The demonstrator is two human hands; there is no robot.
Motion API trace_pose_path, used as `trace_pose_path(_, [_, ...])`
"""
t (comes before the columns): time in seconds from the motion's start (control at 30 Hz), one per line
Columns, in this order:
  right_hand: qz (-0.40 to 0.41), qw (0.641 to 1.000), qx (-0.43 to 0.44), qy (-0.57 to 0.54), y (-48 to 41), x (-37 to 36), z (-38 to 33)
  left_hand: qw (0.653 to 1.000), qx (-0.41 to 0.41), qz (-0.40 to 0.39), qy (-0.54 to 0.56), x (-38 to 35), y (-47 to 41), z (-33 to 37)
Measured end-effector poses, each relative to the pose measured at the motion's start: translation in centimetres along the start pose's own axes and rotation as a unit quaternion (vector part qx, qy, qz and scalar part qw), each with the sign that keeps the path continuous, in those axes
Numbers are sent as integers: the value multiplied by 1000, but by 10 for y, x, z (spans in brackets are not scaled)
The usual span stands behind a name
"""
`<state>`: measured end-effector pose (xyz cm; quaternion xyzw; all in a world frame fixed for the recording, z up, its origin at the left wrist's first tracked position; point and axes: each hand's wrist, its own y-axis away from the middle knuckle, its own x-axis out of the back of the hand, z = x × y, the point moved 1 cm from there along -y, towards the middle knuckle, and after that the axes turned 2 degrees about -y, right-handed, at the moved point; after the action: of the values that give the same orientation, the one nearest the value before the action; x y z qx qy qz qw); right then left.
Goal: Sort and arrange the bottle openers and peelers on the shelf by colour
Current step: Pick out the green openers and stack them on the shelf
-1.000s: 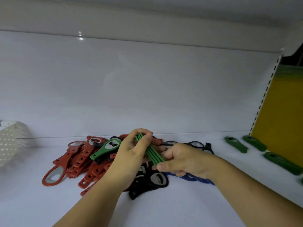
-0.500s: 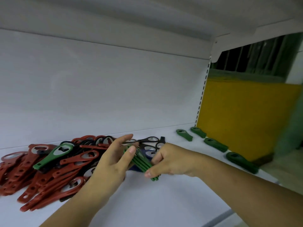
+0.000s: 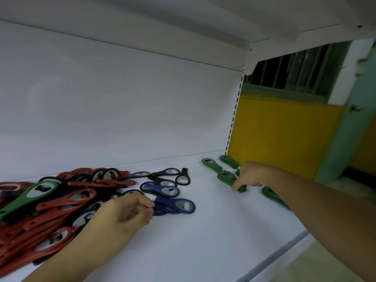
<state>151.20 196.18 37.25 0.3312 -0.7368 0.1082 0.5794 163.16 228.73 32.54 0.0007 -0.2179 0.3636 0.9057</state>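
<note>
Right hand (image 3: 251, 176): reaching out toward the right end of the shelf (image 3: 203, 251), no longer meeting my left hand at the middle front as it was half a second ago. Its fingers are curling down and gripping the near end of the green stack.
Green stack (image 3: 226, 177): travelling with my right hand, it is now resting low on the shelf near the right edge. Before, both hands were holding it up above the middle.
Left hand (image 3: 126, 212): having let go of the stack, it is now hanging low by the front of the mixed heap. Its fingers are curling in with the tips right at the handle of the nearer blue opener, and I cannot tell whether they are pinching it or only touching it.
Blue openers (image 3: 179, 206): two are lying side by side just right of the heap, heads pointing toward the right edge.
Black openers (image 3: 166, 173): lying behind the blue ones, toward the back edge.
Red pile (image 3: 67, 200): sprawling over the left part of the shelf and running under my left forearm.
Lone green opener (image 3: 30, 195): resting on top of the red pile.
Laid-out green openers (image 3: 211, 164): lying apart from one another along the right edge, around my right hand, with one partly hiding behind my forearm.
Yellow wall (image 3: 284, 135): showing beyond the shelf's right end.
</note>
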Motion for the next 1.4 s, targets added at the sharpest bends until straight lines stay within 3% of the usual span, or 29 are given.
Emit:
trace_pose_path(0.33, [-32, 991, 7, 130, -17, 1, -10, 1000, 9, 8, -21, 1, 1, 1])
trace_pose_path(0.4, [-9, 985, 22, 168, -14, 3, -13, 1000, 4, -1, -28, 1, 0, 1])
trace_pose_path(0.53, [91, 974, 103, 180, 10, 0, -45, 999, -2, -3, -50, 4, 0, 0])
trace_pose_path(0.63, [64, 966, 204, 145, 34, -25, -77, 994, -2, 59, -94, 18, -2, 2])
trace_pose_path(0.7, [22, 959, 267, 97, 48, -47, -98, 970, -5, 159, -184, 39, -4, 4])
trace_pose_path(0.77, [-15, 952, 305, 20, 56, -64, -119, 923, 18, 280, -262, 68, -4, 2])
trace_pose_path(0.83, [-18, 942, 331, -43, 58, -79, -144, 875, 75, 353, -324, 99, -3, -6])
trace_pose_path(0.97, [15, 916, 366, -164, 61, -107, -186, 828, 225, 286, -427, 129, -3, -27])
trace_pose_path(1.07, [52, 896, 387, -212, 61, -130, -196, 819, 221, 271, -455, 130, -6, -36])
trace_pose_path(1.23, [59, 882, 394, -253, 56, -131, -180, 824, 160, 409, -359, 137, -7, -39])
trace_pose_path(1.4, [54, 873, 409, -259, 60, -117, -175, 871, 119, 471, -72, 131, -7, -25])
